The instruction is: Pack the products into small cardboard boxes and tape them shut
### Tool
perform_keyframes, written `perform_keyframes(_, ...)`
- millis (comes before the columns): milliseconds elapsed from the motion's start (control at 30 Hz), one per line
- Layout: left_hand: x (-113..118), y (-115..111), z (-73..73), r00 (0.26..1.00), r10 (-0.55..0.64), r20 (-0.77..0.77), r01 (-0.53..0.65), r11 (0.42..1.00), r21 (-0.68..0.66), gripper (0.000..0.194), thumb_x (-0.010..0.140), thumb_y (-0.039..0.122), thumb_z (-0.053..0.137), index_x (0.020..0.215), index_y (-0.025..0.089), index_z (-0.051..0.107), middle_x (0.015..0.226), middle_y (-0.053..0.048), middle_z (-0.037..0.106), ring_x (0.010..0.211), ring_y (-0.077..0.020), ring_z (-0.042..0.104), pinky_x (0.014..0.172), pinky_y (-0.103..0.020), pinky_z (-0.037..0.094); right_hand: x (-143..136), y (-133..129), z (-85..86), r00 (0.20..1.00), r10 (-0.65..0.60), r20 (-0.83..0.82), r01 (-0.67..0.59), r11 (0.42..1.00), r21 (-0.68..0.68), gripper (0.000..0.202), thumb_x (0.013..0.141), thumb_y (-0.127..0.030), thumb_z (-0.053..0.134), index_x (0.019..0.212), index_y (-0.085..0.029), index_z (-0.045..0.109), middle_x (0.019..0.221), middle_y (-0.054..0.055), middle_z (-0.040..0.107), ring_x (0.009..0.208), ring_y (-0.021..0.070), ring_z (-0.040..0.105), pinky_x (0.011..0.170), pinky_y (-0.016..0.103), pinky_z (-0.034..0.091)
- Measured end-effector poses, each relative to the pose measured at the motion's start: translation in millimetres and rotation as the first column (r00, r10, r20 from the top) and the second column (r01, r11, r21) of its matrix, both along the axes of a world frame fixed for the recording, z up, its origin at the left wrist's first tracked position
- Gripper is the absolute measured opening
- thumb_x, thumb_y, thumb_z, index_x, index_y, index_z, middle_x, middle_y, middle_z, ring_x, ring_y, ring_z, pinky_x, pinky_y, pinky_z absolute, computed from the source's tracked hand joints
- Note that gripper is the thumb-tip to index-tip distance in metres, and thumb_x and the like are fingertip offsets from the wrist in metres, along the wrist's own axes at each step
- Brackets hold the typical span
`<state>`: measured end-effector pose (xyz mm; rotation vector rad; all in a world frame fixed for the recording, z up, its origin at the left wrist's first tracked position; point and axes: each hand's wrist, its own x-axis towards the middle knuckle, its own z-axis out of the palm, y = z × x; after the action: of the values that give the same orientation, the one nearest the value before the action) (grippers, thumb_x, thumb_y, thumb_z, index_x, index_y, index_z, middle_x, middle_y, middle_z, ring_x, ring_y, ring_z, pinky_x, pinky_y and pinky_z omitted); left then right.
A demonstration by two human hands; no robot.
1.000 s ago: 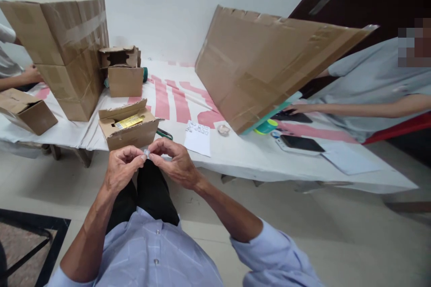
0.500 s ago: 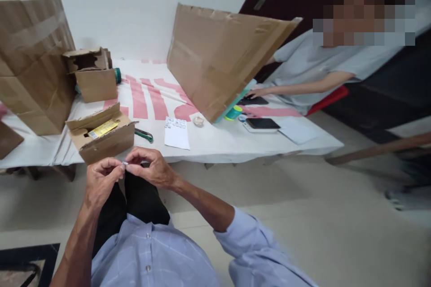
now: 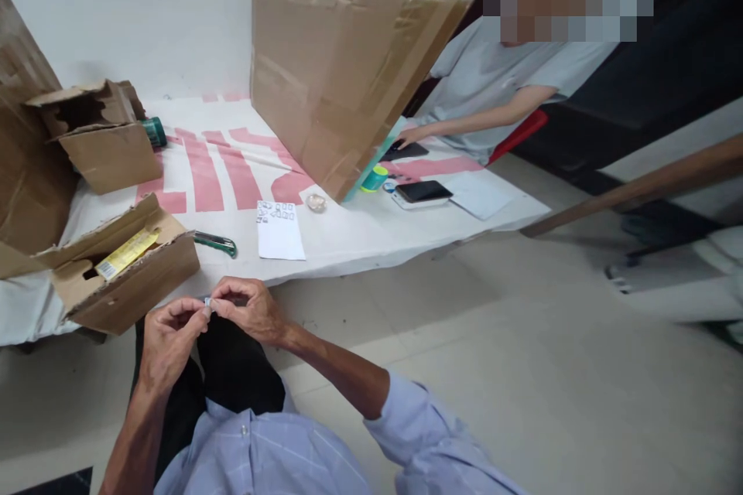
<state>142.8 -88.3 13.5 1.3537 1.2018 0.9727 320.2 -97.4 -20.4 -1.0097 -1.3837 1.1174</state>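
Observation:
Between my fingertips is a small whitish piece [image 3: 208, 302], too small to name. My left hand [image 3: 172, 336] pinches it from one side and my right hand [image 3: 248, 311] from the other, above my lap and just off the table's front edge. Close by, at the edge, an open cardboard box [image 3: 136, 282] holds a yellow printed packet [image 3: 128, 254]. A green utility knife [image 3: 216, 243] lies beside the box. To its right is a white paper sheet [image 3: 281, 236] with small drawn marks on its upper part.
A small round clear item [image 3: 316, 203] lies by a large leaning cardboard sheet [image 3: 342, 77]. Farther right are a green-yellow roll [image 3: 374, 178], a dark phone-like device [image 3: 423, 191] and papers [image 3: 484, 195]. A co-worker's hand [image 3: 408, 135] rests on a black object. Other boxes [image 3: 110, 155] stand at left.
The view has turned to the right, so the table's things appear farther left. Both my hands keep pinching the small whitish piece, which looks slightly turned.

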Motion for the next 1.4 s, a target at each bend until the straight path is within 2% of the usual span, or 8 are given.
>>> perform_keyframes(467, 52.1, 33.2, -43.1, 0.997, -0.058, 0.049, 0.066, 0.982, -0.175, 0.032, 0.065, 0.047, 0.086, 0.066, 0.017, 0.075, 0.056, 0.000, 0.061, 0.053, -0.0112, 0.052, 0.053, -0.023, 0.042, 41.2, 21.0, -31.0, 0.989, -0.131, 0.061, 0.135, 0.989, -0.058, 0.016, 0.088, -0.035, 0.069, 0.079, -0.021, 0.069, 0.079, 0.001, 0.068, 0.075, 0.0158, 0.062, 0.071, 0.029, 0.050)
perform_keyframes(567, 58.5, 36.4, -48.0, 0.995, 0.002, 0.101, 0.020, 0.977, -0.210, 0.035, 0.064, 0.047, 0.087, 0.079, 0.017, 0.078, 0.061, 0.001, 0.064, 0.055, -0.0117, 0.055, 0.053, -0.023, 0.043, 55.0, 28.2, -31.5, 0.978, -0.189, 0.092, 0.195, 0.979, -0.061, 0.019, 0.089, -0.037, 0.068, 0.078, -0.021, 0.068, 0.077, 0.000, 0.066, 0.073, 0.0152, 0.059, 0.071, 0.028, 0.049)
perform_keyframes(667, 61.1, 37.0, -54.8, 0.985, 0.053, 0.163, -0.011, 0.969, -0.248, 0.047, 0.062, 0.045, 0.089, 0.098, 0.018, 0.078, 0.071, 0.001, 0.068, 0.056, -0.0108, 0.056, 0.053, -0.023, 0.043, 89.3, 50.3, -33.1, 0.910, -0.390, 0.142, 0.398, 0.916, -0.040, 0.024, 0.089, -0.042, 0.067, 0.078, -0.021, 0.068, 0.075, -0.001, 0.064, 0.071, 0.0149, 0.055, 0.070, 0.028, 0.048)
perform_keyframes(733, 60.1, 35.8, -60.1, 0.985, 0.041, 0.165, 0.006, 0.962, -0.272, 0.046, 0.061, 0.043, 0.088, 0.098, 0.017, 0.077, 0.072, 0.001, 0.069, 0.057, -0.0102, 0.056, 0.054, -0.023, 0.043, 119.0, 72.9, -37.5, 0.820, -0.541, 0.188, 0.552, 0.834, -0.008, 0.025, 0.087, -0.043, 0.067, 0.076, -0.020, 0.067, 0.072, -0.001, 0.062, 0.070, 0.0148, 0.052, 0.069, 0.029, 0.046)
perform_keyframes(800, 57.6, 34.1, -65.5, 0.988, 0.026, 0.152, 0.020, 0.956, -0.292, 0.044, 0.060, 0.042, 0.088, 0.095, 0.017, 0.078, 0.072, 0.001, 0.069, 0.058, -0.0101, 0.057, 0.055, -0.023, 0.044, 145.7, 97.0, -45.4, 0.753, -0.607, 0.253, 0.627, 0.779, 0.004, 0.023, 0.082, -0.039, 0.066, 0.070, -0.020, 0.064, 0.069, -0.002, 0.060, 0.068, 0.0146, 0.050, 0.069, 0.029, 0.045)
perform_keyframes(1000, 50.2, 32.1, -75.7, 0.991, 0.007, 0.132, 0.034, 0.951, -0.306, 0.043, 0.061, 0.041, 0.088, 0.096, 0.017, 0.080, 0.076, -0.001, 0.071, 0.062, -0.0115, 0.058, 0.058, -0.025, 0.046, 172.5, 140.0, -75.3, 0.683, -0.580, 0.444, 0.672, 0.737, -0.073, 0.017, 0.077, -0.030, 0.061, 0.063, -0.020, 0.061, 0.065, -0.001, 0.060, 0.068, 0.0157, 0.054, 0.069, 0.029, 0.044)
perform_keyframes(1233, 47.6, 34.4, -80.4, 0.990, -0.023, 0.136, 0.063, 0.952, -0.300, 0.039, 0.064, 0.038, 0.087, 0.096, 0.017, 0.080, 0.076, -0.001, 0.071, 0.064, -0.0124, 0.060, 0.063, -0.026, 0.050, 171.6, 145.9, -87.5, 0.556, -0.558, 0.616, 0.737, 0.673, -0.056, 0.018, 0.080, -0.032, 0.060, 0.069, -0.020, 0.068, 0.072, 0.000, 0.069, 0.073, 0.0183, 0.060, 0.068, 0.029, 0.041)
perform_keyframes(1400, 46.6, 34.0, -83.3, 0.990, -0.034, 0.138, 0.074, 0.952, -0.298, 0.038, 0.065, 0.038, 0.088, 0.097, 0.018, 0.081, 0.076, -0.002, 0.072, 0.066, -0.0136, 0.062, 0.063, -0.026, 0.050, 171.5, 146.1, -88.7, 0.511, -0.539, 0.670, 0.749, 0.662, -0.038, 0.020, 0.083, -0.033, 0.061, 0.073, -0.020, 0.072, 0.076, 0.001, 0.074, 0.074, 0.0192, 0.062, 0.069, 0.030, 0.040)
